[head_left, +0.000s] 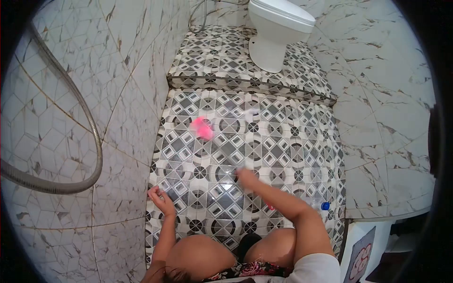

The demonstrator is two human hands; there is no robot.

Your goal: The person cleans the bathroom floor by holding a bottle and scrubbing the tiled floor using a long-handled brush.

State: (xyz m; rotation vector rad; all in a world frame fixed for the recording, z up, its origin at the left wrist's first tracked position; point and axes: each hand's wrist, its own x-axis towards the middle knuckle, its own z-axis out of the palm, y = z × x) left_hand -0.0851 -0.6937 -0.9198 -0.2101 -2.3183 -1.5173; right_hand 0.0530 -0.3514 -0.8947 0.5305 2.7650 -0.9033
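My right hand (pixel 245 177) is closed around the handle of a brush with a pink head (pixel 203 128), which lies over the patterned floor tiles (pixel 219 198). The brush and the hand are blurred by motion. At the left, near the wall, my left hand (pixel 162 200) is raised with its fingers loosely curled and apart, holding nothing. A clear bottle with a blue cap (pixel 325 206) lies on the floor to the right of my right forearm. A small red thing shows partly beside that forearm.
A white toilet (pixel 276 35) stands on a raised tiled step (pixel 212 61) ahead. A metal shower hose (pixel 92 127) hangs in a loop along the left wall. At the lower right is a grey mat with a pink pattern (pixel 361 257).
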